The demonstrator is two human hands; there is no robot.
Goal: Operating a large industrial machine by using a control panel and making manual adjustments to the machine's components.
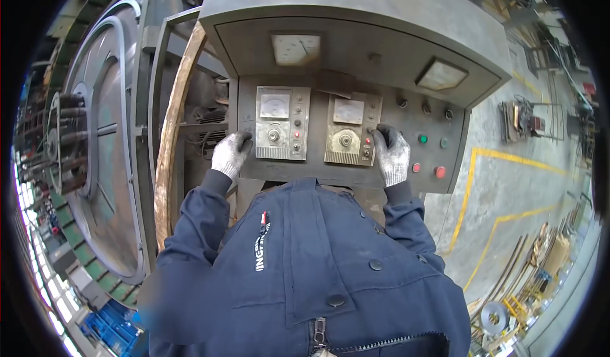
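Head view: grey console (318, 171) houses two dial units (283, 123) (352, 129) (right fingers (389, 134) alongside).

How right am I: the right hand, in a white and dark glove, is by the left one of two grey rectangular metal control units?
Not quite: the head view shows the right hand by the right control unit, not the left one.

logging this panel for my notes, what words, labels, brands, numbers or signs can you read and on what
Jacket: white chest lettering, not copied here.
Left dial unit: markings too small to read.
Right dial unit: also too small.
Upper-left gauge: markings too blurred.
Upper-right gauge: nothing legible.
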